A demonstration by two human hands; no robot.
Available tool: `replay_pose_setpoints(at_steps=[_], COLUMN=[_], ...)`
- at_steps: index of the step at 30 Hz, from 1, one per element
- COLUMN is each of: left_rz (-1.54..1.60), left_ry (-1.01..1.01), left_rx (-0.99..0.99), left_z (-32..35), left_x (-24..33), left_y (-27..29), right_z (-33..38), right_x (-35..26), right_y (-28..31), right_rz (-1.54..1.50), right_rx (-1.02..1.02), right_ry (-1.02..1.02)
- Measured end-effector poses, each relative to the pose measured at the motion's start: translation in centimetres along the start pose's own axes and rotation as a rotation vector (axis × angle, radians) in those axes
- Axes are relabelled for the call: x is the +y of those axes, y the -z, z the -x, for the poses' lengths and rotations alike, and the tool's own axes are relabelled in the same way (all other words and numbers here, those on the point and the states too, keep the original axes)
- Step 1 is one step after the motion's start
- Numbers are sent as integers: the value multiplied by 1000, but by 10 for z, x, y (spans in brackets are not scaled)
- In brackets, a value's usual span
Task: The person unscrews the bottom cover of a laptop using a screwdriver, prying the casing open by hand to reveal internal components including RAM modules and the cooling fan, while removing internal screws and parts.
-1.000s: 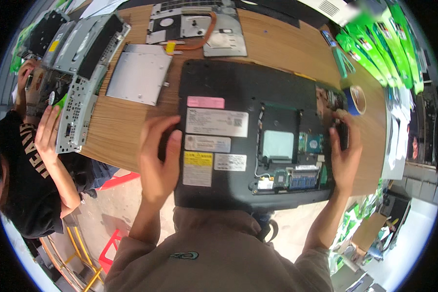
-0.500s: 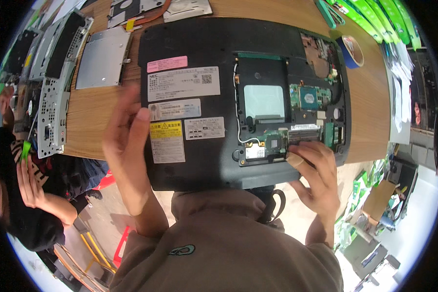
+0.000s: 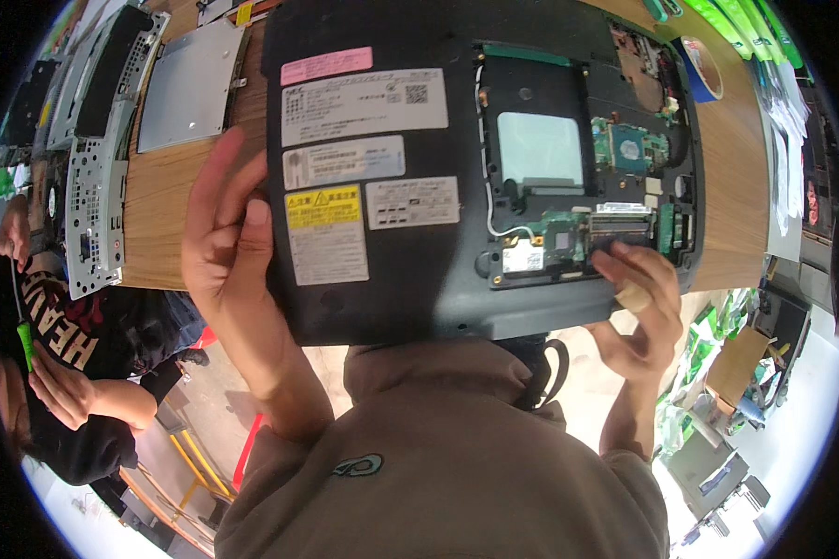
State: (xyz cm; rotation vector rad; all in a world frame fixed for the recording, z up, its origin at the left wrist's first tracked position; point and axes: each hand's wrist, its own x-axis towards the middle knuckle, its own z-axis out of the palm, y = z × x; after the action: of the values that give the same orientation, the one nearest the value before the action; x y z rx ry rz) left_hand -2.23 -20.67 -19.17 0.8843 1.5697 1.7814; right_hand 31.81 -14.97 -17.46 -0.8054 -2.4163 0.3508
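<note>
A black laptop (image 3: 391, 270) lies bottom side up before me, its near edge close to my chest. Its cover panels are off on the right, baring a green circuit board, a memory slot (image 3: 622, 224) and a processor (image 3: 629, 150). Along the laptop's left edge is my left hand (image 3: 228, 233), fingers stretched and spread, thumb at the edge. My right hand (image 3: 641, 303) grips the near right edge. Its fingertips rest by the memory slot, and the thumb is lower, beside the edge. A pale wrap is around one finger.
A silver metal drive (image 3: 193, 88) and a metal computer chassis (image 3: 98, 205) lie on the wooden table (image 3: 732, 186) at left. A blue roll of tape (image 3: 699, 70) stands at far right. On the left, another person's hand (image 3: 61, 387) holds a green-handled screwdriver (image 3: 25, 345).
In the view, the laptop has shifted right and appears larger. My right hand has moved right with it. My left hand's fingers, blurred before, now show clearly beside the edge.
</note>
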Motion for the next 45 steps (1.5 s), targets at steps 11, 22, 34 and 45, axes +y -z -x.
replay_pose_setpoints(at_steps=[11, 22, 34, 45], left_rz=[-45, -209, -305, -771], left_ry=[-113, -91, -106, -596], left_rx=[-235, -143, -6, -904], left_z=[-5, -1, 2, 63], left_x=[-9, -3, -6, 52], left_y=[19, 2, -3, -133], right_z=[50, 66, 60, 69], right_x=[52, 44, 38, 38], right_y=[34, 22, 11, 9], right_rz=[-215, -443, -395, -461], right_rx=[470, 591, 592, 560], right_ry=[-700, -541, -492, -414])
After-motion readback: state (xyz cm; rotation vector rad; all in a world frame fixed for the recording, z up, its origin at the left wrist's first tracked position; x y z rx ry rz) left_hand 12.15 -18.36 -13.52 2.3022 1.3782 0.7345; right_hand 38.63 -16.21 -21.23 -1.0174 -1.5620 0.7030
